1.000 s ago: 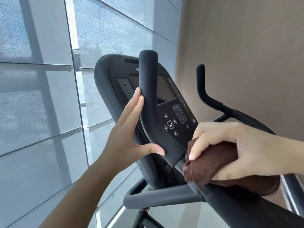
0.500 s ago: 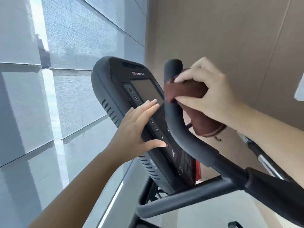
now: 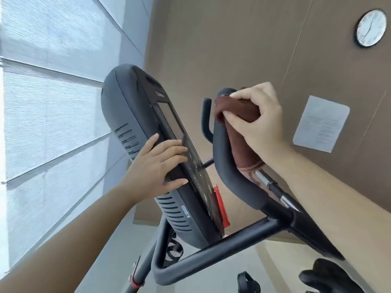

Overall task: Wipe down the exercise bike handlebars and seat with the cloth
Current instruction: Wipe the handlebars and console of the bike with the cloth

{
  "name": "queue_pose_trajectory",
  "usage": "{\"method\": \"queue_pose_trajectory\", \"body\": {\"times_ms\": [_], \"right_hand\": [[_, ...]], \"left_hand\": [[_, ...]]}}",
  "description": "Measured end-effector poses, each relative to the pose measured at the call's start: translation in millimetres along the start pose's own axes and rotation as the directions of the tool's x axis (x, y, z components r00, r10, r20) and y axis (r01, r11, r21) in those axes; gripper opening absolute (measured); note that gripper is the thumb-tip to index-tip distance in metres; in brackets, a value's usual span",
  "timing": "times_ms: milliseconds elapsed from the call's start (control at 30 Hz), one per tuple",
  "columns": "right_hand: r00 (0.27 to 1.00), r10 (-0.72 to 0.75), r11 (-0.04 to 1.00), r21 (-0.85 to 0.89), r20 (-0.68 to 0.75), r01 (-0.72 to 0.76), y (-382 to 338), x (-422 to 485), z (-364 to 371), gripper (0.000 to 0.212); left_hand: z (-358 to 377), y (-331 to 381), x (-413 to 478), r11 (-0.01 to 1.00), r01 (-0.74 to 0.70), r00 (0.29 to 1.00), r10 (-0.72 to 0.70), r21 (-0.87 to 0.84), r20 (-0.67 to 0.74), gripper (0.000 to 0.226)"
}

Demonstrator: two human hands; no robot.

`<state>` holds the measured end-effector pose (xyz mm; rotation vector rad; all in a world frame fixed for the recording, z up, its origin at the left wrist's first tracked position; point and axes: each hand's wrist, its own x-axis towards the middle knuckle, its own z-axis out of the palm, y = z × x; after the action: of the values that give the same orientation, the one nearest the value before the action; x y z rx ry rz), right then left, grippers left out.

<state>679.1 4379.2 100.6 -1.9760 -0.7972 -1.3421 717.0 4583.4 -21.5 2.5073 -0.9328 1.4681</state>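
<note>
A dark brown cloth [image 3: 241, 132] is wrapped around the top of the near upright black handlebar [image 3: 224, 157], and my right hand [image 3: 256, 121] grips the cloth against the bar just below its tip. My left hand [image 3: 156, 166] lies flat with fingers spread on the edge of the bike's black console [image 3: 135, 115], over its buttons. A second, thinner handlebar horn [image 3: 206, 119] rises behind the console. The lower crossbar [image 3: 211, 252] runs beneath the console. The seat is out of view.
Window blinds [image 3: 53, 102] fill the left. A brown wall [image 3: 232, 49] behind the bike carries a round clock [image 3: 371, 27] and a paper notice [image 3: 321, 123]. A red tab [image 3: 221, 206] sticks out beside the console. Black pedals [image 3: 247, 282] show at the bottom.
My right hand carried the cloth from the lower bar up to the top of the upright handlebar. My left hand moved from the handlebar onto the console. The view tilted and shifted left.
</note>
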Motion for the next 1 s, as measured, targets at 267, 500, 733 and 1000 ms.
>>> {"method": "queue_pose_trajectory", "body": {"times_ms": [267, 500, 733, 1000], "right_hand": [[0.825, 0.081, 0.98, -0.195, 0.559, 0.035, 17.6, -62.0, -38.7, 0.029], [0.961, 0.092, 0.978, -0.206, 0.261, -0.038, -11.7, -21.0, -22.1, 0.029], [0.991, 0.067, 0.937, -0.349, 0.118, -0.022, -20.1, -21.0, 16.6, 0.021], [0.798, 0.207, 0.947, -0.321, 0.566, -0.017, -13.0, -69.6, -26.6, 0.033]], "left_hand": [[19.5, -4.8, -3.3, 1.0, -0.01, 0.986, 0.011, 0.005, -0.167, 0.035], [20.9, -5.4, -7.4, 0.999, -0.05, 0.983, 0.053, 0.021, -0.177, 0.033], [29.1, -9.9, -7.9, 0.997, -0.07, 0.973, 0.075, 0.028, -0.219, 0.034], [32.3, -12.2, -5.7, 0.996, -0.087, 0.972, 0.088, 0.016, -0.22, 0.033]]}}
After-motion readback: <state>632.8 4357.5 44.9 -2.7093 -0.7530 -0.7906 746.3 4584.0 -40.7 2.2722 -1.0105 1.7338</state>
